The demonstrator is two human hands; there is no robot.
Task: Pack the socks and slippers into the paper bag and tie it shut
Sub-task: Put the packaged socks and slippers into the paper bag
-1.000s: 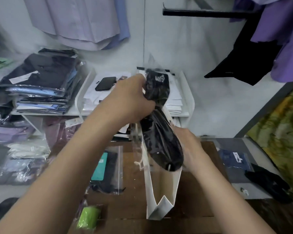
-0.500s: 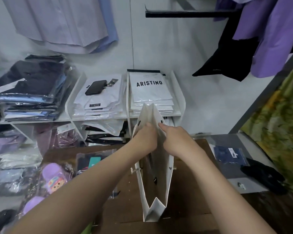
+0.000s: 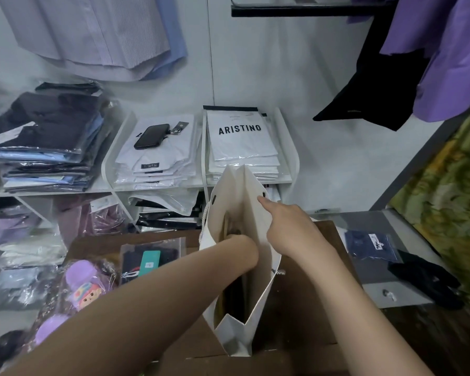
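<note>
The paper bag [image 3: 255, 218] stands upright on the brown table [image 3: 304, 308] right in front of the person, with its mouth spread wide. The left hand [image 3: 243, 249] is sunk into it past the wrist, so I cannot tell how its fingers lie or whether they hold anything. The right hand [image 3: 291, 229] is at the bag's right wall, forefinger stretched over the rim near the rope hole and the other fingers curled. The thumb is hidden, so I cannot tell whether it is pinching the wall or only steadying it.

Something dark shows down inside the bag, which I take to be a pack of socks already in. If so, packing has started but is far from finished. The purple slippers [image 3: 82, 283], in clear wrap, lie on the table's left side, well outside the bag. A bagged sock packet [image 3: 149, 256] with a teal label lies between them and the bag, also unpacked. The rope handle [image 3: 205, 213] hangs loose on the left wall, so the tying has not begun. By my reckoning the slippers, that packet and the knot are all left.
</note>
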